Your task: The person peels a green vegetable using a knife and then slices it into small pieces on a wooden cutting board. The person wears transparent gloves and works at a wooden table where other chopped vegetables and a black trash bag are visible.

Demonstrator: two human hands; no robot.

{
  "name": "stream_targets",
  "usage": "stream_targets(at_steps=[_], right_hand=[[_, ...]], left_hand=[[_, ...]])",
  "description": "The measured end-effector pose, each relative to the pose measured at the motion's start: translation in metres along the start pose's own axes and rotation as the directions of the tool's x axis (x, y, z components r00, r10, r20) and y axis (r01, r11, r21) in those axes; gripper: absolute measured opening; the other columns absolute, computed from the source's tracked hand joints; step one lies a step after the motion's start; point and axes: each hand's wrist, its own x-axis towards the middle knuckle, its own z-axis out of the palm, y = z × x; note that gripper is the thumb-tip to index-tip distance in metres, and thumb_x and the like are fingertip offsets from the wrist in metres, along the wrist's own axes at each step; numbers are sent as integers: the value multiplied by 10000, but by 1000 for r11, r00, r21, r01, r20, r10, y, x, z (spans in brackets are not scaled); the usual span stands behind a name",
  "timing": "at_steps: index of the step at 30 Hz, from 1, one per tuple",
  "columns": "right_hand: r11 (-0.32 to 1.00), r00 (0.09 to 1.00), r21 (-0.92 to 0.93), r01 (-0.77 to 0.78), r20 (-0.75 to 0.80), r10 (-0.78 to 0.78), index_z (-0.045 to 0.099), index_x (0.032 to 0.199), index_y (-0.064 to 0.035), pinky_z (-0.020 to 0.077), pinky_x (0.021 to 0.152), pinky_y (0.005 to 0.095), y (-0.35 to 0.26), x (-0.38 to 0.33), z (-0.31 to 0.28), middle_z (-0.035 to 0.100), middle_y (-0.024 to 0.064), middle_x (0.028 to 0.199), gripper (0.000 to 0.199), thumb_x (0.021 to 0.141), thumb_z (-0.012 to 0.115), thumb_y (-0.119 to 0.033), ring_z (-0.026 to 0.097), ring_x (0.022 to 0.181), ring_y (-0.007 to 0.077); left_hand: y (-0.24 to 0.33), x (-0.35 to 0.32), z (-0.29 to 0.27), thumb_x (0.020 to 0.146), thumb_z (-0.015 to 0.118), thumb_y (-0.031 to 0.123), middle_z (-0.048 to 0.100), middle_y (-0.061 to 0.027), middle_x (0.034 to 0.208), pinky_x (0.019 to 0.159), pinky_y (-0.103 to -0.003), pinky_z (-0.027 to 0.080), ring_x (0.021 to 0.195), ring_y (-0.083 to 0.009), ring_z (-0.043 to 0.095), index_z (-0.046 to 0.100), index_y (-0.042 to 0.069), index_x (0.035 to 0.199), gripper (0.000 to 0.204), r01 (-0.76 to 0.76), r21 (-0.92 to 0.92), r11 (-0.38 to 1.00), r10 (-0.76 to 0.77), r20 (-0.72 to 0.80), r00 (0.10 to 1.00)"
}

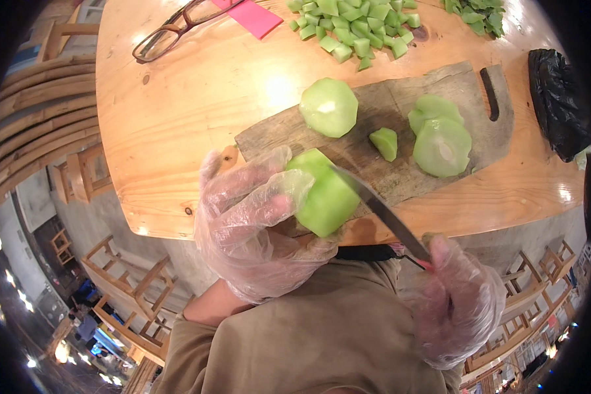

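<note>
My left hand [253, 223], in a clear plastic glove, is closed around a peeled pale-green vegetable chunk [323, 197] at the near edge of the wooden cutting board [269, 134]. In my gloved right hand [459, 302] is a knife [394, 220], gripped at its handle. Its blade slants up to the left, and the tip meets the top right side of the chunk. Behind the chunk lies a round cut slice [328, 107]. A small wedge [384, 144] sits mid-board, and two overlapping slices [442, 146] rest at the right.
Diced green cubes [358, 29] are piled at the far side of the wooden table [177, 125]. Eyeglasses [171, 33] and a pink paper [259, 21] lie far left. Chopped leafy greens [478, 14] are at the far right, near a black plastic bag [558, 102]. Wooden chairs [128, 282] stand around.
</note>
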Motion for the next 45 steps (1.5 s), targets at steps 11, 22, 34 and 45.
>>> stream_targets(at_steps=[11, 22, 34, 45], right_hand=[[994, 996, -89, 68, -55, -73, 599, 1284, -73, 378, 452, 386, -6, -1, 31, 543, 85, 649, 537, 763, 630, 53, 500, 488, 272], [985, 987, -122, 124, 119, -110, 540, 1361, -70, 384, 449, 401, -3, -7, 28, 531, 75, 653, 645, 745, 653, 81, 503, 491, 276], [874, 944, -358, 328, 150, -293, 631, 1266, -64, 337, 330, 313, -5, 4, 28, 424, -11, 633, 459, 807, 619, -51, 434, 427, 111], [876, 949, -368, 312, 71, -308, 639, 1229, -24, 322, 322, 302, -9, 2, 38, 424, -3, 618, 411, 819, 614, -50, 429, 425, 108]], left_hand=[[8, -8, 5, 599, 941, 287, 680, -47, 1140, 1098, -548, 319, 1079, -215, 639, 534, 258, 1150, 685, 126, -71, 989, -132, -90, 987], [8, -13, 4, 588, 924, 254, 616, 15, 979, 1079, -558, 321, 902, -202, 604, 555, 260, 1195, 710, 110, -10, 994, -110, -110, 988], [6, -11, 1, 542, 929, 243, 574, 3, 950, 1033, -596, 335, 863, -214, 596, 537, 266, 1180, 749, 115, 15, 993, -114, -57, 992], [12, -8, -1, 547, 912, 262, 549, 14, 944, 1012, -584, 349, 839, -216, 592, 520, 285, 1159, 728, 160, 68, 985, -155, -71, 985]])
